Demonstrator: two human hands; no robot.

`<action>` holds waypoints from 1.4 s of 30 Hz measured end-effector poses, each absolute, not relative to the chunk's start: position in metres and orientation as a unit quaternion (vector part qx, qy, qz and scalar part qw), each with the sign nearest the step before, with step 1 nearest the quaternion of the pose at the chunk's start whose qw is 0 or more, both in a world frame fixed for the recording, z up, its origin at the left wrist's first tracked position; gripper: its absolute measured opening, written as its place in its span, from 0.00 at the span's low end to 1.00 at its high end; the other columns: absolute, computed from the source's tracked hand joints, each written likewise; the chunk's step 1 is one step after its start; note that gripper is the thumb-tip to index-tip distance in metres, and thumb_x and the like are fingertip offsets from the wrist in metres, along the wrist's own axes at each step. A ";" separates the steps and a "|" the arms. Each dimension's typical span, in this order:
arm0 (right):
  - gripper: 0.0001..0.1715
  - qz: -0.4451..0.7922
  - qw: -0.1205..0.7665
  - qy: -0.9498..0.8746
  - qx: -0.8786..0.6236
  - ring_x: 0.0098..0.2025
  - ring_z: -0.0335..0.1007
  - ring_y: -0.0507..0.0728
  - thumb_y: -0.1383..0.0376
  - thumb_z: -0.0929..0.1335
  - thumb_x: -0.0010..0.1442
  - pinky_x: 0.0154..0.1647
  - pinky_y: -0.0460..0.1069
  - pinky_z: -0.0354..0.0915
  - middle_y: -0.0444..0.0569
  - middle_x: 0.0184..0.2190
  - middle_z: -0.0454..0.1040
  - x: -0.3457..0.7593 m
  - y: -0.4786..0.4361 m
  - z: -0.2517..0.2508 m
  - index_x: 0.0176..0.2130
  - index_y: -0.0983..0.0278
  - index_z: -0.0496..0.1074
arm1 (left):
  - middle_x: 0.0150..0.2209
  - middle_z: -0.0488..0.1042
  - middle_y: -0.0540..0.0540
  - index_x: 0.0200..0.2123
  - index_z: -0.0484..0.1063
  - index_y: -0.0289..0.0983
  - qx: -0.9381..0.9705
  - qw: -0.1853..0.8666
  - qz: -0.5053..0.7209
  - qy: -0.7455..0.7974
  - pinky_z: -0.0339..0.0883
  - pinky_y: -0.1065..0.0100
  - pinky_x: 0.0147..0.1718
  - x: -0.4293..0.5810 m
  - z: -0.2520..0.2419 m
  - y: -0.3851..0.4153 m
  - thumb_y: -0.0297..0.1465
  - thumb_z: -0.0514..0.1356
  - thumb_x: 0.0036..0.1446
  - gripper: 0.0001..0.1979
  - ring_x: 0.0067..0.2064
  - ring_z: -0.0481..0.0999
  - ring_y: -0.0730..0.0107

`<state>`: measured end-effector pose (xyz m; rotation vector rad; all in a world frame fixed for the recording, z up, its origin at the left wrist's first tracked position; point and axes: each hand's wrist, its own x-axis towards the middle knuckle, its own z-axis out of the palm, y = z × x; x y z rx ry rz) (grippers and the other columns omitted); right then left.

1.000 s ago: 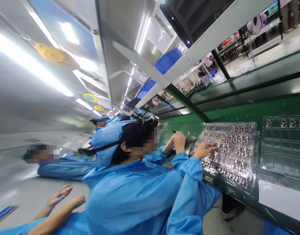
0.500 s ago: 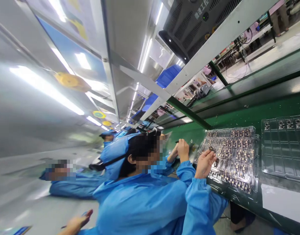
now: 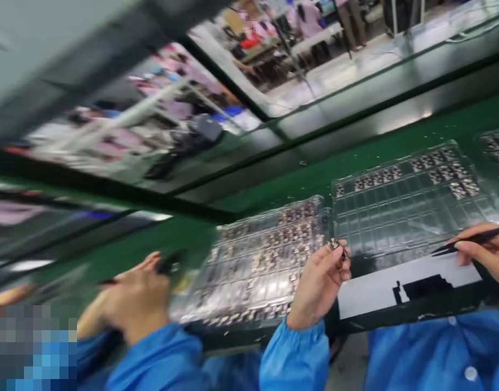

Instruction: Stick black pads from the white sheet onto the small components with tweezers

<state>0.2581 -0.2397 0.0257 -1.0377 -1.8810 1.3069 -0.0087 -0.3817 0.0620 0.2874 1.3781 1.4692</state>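
Observation:
My left hand (image 3: 320, 279) pinches a small electronic module (image 3: 334, 245) between thumb and fingers, just right of a clear plastic tray (image 3: 249, 287) filled with rows of similar modules. At the right edge my right hand (image 3: 487, 252) is closed around black tweezers (image 3: 477, 237), their tips pointing left. Those tips hover around the front edge of a second clear tray (image 3: 379, 222), which has modules only along its back and right slots. In front of it lies a white sheet (image 3: 367, 298) with a black patch on it.
At the left, a co-worker's hands (image 3: 135, 298) work over the same green bench (image 3: 273, 190). A third tray with modules (image 3: 496, 142) stands at the far right. A dark green frame bar (image 3: 111, 190) crosses behind the bench.
My view has swung right and down, away from the ceiling and the co-workers. My left hand, over the full tray before, is now at its right side, still holding a module. My right hand has come into view.

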 end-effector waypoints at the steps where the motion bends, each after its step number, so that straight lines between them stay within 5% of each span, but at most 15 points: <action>1: 0.13 0.542 0.289 -0.693 -0.377 0.20 0.71 0.55 0.56 0.70 0.53 0.21 0.46 0.69 0.47 0.20 0.74 0.260 -0.240 0.024 0.31 0.64 0.73 | 0.28 0.72 0.49 0.33 0.72 0.34 0.186 0.516 0.578 0.604 0.63 0.77 0.20 0.002 0.060 -0.381 0.31 0.62 0.50 0.07 0.22 0.67 0.80; 6: 0.12 0.631 0.199 -0.663 -0.350 0.18 0.70 0.53 0.58 0.70 0.53 0.18 0.44 0.66 0.45 0.17 0.71 0.262 -0.238 0.019 0.29 0.65 0.70 | 0.41 0.75 0.42 0.39 0.71 0.35 0.678 0.264 0.299 0.618 0.70 0.66 0.33 0.069 0.041 -0.396 0.25 0.53 0.57 0.09 0.37 0.75 0.66; 10: 0.12 0.647 0.171 -0.652 -0.357 0.19 0.71 0.53 0.59 0.70 0.52 0.19 0.44 0.66 0.44 0.16 0.71 0.264 -0.234 0.016 0.30 0.65 0.68 | 0.52 0.69 0.42 0.36 0.69 0.36 0.798 0.102 0.116 0.583 0.69 0.65 0.24 0.107 0.029 -0.398 0.26 0.52 0.58 0.07 0.32 0.74 0.65; 19: 0.16 0.663 0.131 -0.649 -0.350 0.20 0.71 0.53 0.57 0.71 0.51 0.21 0.44 0.67 0.44 0.17 0.71 0.261 -0.229 0.013 0.30 0.67 0.67 | 0.59 0.61 0.45 0.37 0.66 0.38 0.811 0.157 -0.036 0.563 0.70 0.63 0.23 0.115 0.033 -0.382 0.27 0.51 0.57 0.06 0.34 0.72 0.63; 34: 0.16 0.684 0.146 -0.619 -0.358 0.19 0.69 0.52 0.57 0.72 0.48 0.19 0.44 0.65 0.42 0.15 0.70 0.257 -0.230 0.017 0.26 0.66 0.68 | 0.55 0.66 0.40 0.34 0.67 0.37 0.779 0.236 0.028 0.580 0.65 0.67 0.25 0.112 0.032 -0.378 0.24 0.54 0.54 0.05 0.33 0.71 0.63; 38: 0.17 0.687 0.179 -0.600 -0.369 0.17 0.68 0.52 0.55 0.72 0.49 0.19 0.44 0.64 0.43 0.14 0.70 0.258 -0.229 0.015 0.26 0.66 0.68 | 0.53 0.68 0.41 0.37 0.69 0.37 0.738 0.309 0.100 0.592 0.68 0.63 0.34 0.106 0.033 -0.378 0.25 0.51 0.57 0.08 0.37 0.72 0.62; 40: 0.17 0.679 0.220 -0.586 -0.385 0.17 0.68 0.52 0.55 0.72 0.50 0.19 0.45 0.64 0.44 0.15 0.71 0.260 -0.227 0.012 0.27 0.66 0.69 | 0.48 0.73 0.41 0.38 0.70 0.38 0.655 0.390 0.202 0.615 0.68 0.64 0.38 0.099 0.031 -0.378 0.28 0.51 0.59 0.09 0.39 0.73 0.64; 42: 0.17 0.661 0.285 -0.561 -0.410 0.17 0.68 0.52 0.55 0.72 0.50 0.18 0.45 0.65 0.44 0.15 0.72 0.263 -0.224 0.008 0.28 0.66 0.69 | 0.33 0.77 0.42 0.37 0.71 0.36 0.505 0.488 0.305 0.644 0.67 0.70 0.31 0.093 0.027 -0.375 0.34 0.51 0.60 0.11 0.30 0.74 0.69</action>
